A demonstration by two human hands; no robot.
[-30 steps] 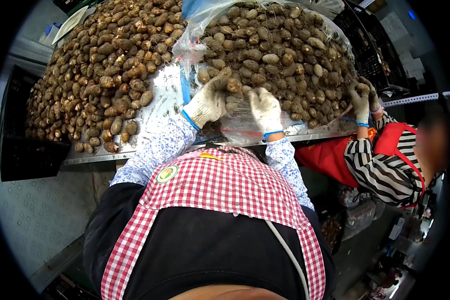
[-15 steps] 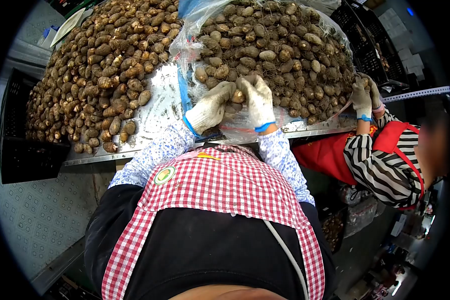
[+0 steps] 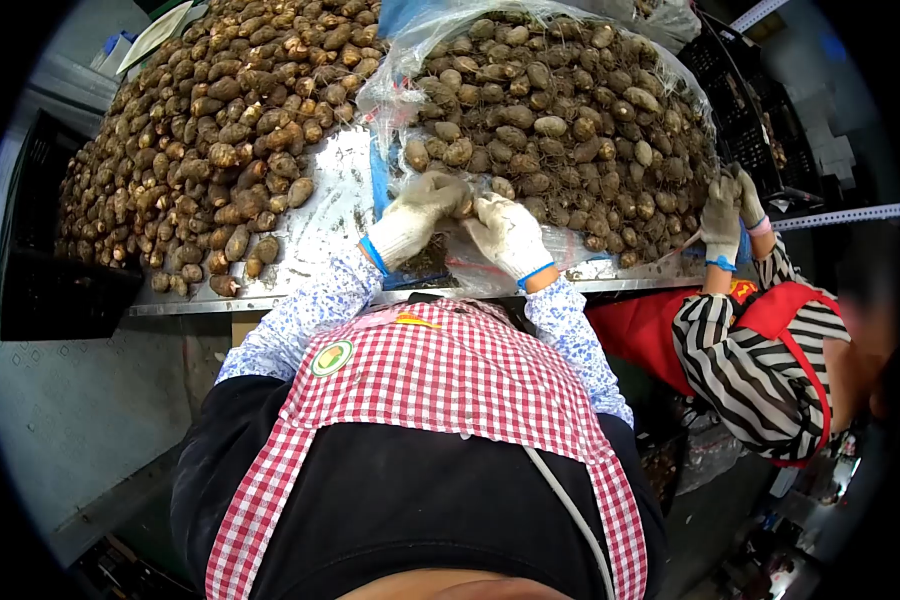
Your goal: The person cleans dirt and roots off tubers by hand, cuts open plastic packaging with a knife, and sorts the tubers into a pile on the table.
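Note:
My left hand (image 3: 422, 213), in a soiled white knit glove with a blue cuff, is closed around a small brown taro (image 3: 465, 208), most of which the fingers hide. My gloved right hand (image 3: 508, 235) meets it from the other side, its fingers pinched at the taro's end. Both hands are just above the near edge of the metal table. Beyond them spreads a heap of hairy, rooted taros (image 3: 560, 125) on clear plastic sheeting (image 3: 388, 95). To the left lies a second heap of taros (image 3: 195, 150), which look cleaner with paler ends.
A black crate (image 3: 50, 290) stands at the table's left end. More black crates (image 3: 745, 110) are at the far right. A co-worker in a striped top (image 3: 760, 350) and red apron works on the right, gloved hands (image 3: 725, 215) at the heap's edge. Scattered dirt marks the metal tabletop (image 3: 335, 185).
Both my hands have come slightly nearer to me, and the right hand has turned so its fingers point more to the left. The view has shifted a little.

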